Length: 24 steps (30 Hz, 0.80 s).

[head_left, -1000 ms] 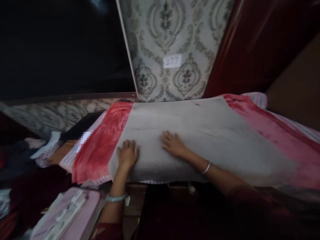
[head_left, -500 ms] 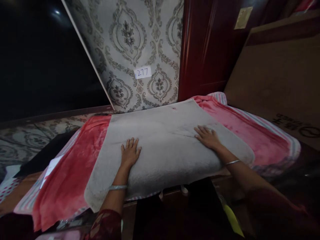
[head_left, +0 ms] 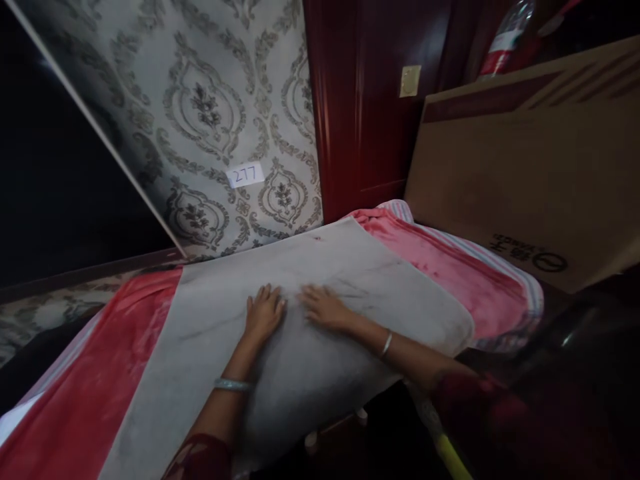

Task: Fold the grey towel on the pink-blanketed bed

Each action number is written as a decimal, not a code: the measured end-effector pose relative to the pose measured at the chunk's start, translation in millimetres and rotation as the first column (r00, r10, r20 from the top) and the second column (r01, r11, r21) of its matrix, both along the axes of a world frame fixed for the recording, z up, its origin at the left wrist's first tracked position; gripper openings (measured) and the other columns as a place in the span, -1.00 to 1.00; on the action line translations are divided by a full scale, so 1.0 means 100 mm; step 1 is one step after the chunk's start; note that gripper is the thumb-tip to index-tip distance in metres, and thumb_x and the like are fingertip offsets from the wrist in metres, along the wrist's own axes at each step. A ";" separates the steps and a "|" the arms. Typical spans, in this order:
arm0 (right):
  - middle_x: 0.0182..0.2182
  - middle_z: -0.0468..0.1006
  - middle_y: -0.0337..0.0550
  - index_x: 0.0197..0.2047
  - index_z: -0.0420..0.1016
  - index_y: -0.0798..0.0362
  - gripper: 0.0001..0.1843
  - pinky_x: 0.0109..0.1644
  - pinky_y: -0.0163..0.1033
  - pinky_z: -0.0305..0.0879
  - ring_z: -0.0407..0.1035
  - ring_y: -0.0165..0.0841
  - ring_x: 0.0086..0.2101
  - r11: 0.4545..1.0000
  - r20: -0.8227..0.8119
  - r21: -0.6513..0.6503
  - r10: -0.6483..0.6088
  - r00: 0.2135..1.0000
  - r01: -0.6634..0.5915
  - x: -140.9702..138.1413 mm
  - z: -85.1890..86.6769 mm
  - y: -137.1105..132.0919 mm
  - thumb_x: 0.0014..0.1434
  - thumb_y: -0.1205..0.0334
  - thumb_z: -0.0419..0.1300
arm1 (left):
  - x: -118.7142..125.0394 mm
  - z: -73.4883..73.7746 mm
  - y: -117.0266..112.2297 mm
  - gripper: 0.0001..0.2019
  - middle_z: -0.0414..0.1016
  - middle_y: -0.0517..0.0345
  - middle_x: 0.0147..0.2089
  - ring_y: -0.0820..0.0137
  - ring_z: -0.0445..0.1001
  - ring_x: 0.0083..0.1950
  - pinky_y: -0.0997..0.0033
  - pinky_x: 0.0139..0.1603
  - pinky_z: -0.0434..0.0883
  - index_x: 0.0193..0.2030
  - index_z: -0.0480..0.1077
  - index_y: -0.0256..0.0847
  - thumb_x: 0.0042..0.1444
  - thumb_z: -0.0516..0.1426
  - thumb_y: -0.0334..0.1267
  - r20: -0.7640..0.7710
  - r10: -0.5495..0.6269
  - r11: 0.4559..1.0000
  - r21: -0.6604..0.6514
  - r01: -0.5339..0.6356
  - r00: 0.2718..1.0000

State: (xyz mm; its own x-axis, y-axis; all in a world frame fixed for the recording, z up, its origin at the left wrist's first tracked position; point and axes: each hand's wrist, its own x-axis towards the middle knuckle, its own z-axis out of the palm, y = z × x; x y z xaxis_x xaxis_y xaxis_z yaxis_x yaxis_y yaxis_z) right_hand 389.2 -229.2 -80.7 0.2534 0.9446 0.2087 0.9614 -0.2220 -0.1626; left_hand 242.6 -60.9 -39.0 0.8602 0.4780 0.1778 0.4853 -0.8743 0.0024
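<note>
A grey plush cloth (head_left: 210, 360) lies spread over a raised surface, with a few creases across it. My left hand (head_left: 264, 312) rests flat on the middle of it, fingers apart. Close by on the right, my right hand (head_left: 323, 307) also lies on the cloth, its fingers stretched out and slightly blurred. Beneath the grey cloth is a red and pink blanket (head_left: 115, 340), which shows on both sides. A striped cloth (head_left: 480, 248) peeks out along the blanket's right edge.
A large cardboard box (head_left: 510, 167) leans at the right, with a bottle (head_left: 507, 40) behind it. At the back are patterned wallpaper with a paper label (head_left: 245, 175) and a dark red door panel (head_left: 365, 100). A black screen (head_left: 60, 173) stands at the left.
My hands have come closer together, the right one sliding left across the cloth. Creases around them look different. The view has turned to the right, bringing the bottle in.
</note>
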 end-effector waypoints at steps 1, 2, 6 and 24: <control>0.46 0.01 -0.23 0.50 0.04 -0.20 -0.38 0.45 0.14 -0.13 -0.08 -0.17 0.41 0.998 0.008 0.000 0.069 0.998 -0.069 -0.02 -0.01 0.11 0.46 -0.14 -0.19 | 0.09 -0.06 -0.03 -0.51 0.15 -0.13 0.48 0.08 0.10 0.50 -0.19 0.42 0.12 0.40 0.25 -0.16 0.39 -0.10 -0.18 0.000 -0.029 0.999 0.015 0.029 1.000; 0.45 0.02 -0.28 0.49 0.05 -0.22 -0.37 0.46 0.11 -0.14 -0.08 -0.18 0.41 0.995 0.014 0.000 0.099 0.995 -0.099 0.01 -0.01 0.18 0.45 -0.17 -0.19 | 0.15 -0.12 -0.05 -0.50 0.16 -0.13 0.48 0.07 0.11 0.50 -0.21 0.42 0.12 0.41 0.24 -0.16 0.39 -0.11 -0.20 -0.001 -0.045 0.999 0.027 0.045 0.999; 0.44 0.05 -0.20 0.46 0.15 -0.10 -0.39 0.45 0.11 -0.14 -0.09 -0.15 0.41 0.996 0.010 -0.048 -0.072 0.997 0.072 0.65 0.01 0.02 0.47 -0.11 -0.15 | 0.22 -0.32 -0.03 -0.48 0.15 -0.13 0.48 0.07 0.10 0.50 -0.20 0.42 0.11 0.44 0.20 -0.19 0.41 -0.16 -0.19 0.000 -0.050 0.998 0.049 0.050 0.999; 0.47 -0.05 -0.14 0.51 0.00 -0.22 -0.32 0.44 0.19 -0.16 -0.16 -0.16 0.43 0.975 -0.035 -0.063 0.209 0.977 -0.211 0.88 -0.05 0.23 0.42 -0.21 -0.07 | 0.21 -0.41 0.05 -0.50 0.20 -0.02 0.47 0.11 0.13 0.49 -0.14 0.42 0.15 0.42 0.24 -0.10 0.39 -0.11 -0.21 0.020 -0.052 0.997 0.052 0.051 0.998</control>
